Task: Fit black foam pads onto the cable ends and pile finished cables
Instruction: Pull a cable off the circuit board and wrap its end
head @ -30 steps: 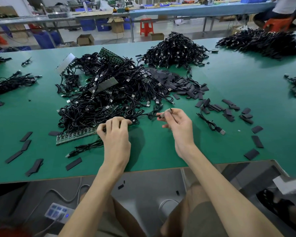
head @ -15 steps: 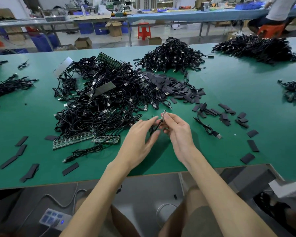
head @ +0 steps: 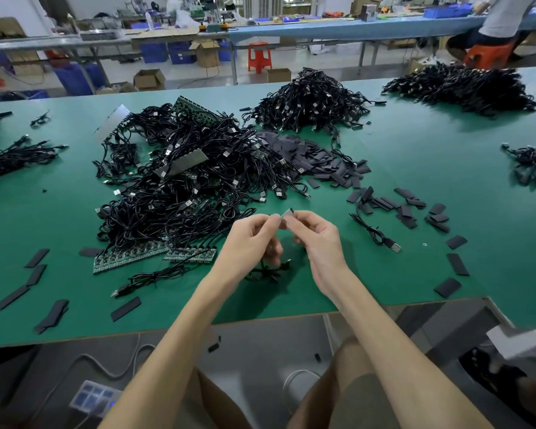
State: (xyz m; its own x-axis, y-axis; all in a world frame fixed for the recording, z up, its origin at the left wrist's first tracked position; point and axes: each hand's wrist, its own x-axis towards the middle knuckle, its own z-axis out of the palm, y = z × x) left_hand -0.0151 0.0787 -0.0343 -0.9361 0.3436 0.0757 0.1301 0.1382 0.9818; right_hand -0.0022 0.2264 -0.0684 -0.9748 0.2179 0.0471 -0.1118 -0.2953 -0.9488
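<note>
Pinching one cable's metal plug [head: 287,213] between curled fingertips, left hand [head: 250,240] and right hand [head: 320,239] meet. Its cord [head: 265,271] dangles below the grip.

Two forearms rise from the bottom edge toward mid-frame, the left forearm [head: 180,335] from lower centre-left and the right forearm [head: 384,329] from lower right. Both are uncovered for their whole visible length. The left hand [head: 248,243] and right hand [head: 319,239] are bare as well. At bottom centre, between and under the arms, are tan-brown shorts [head: 226,407], which look duller and greyer on the right thigh. A bare knee [head: 350,351] shows above that hem.
</note>
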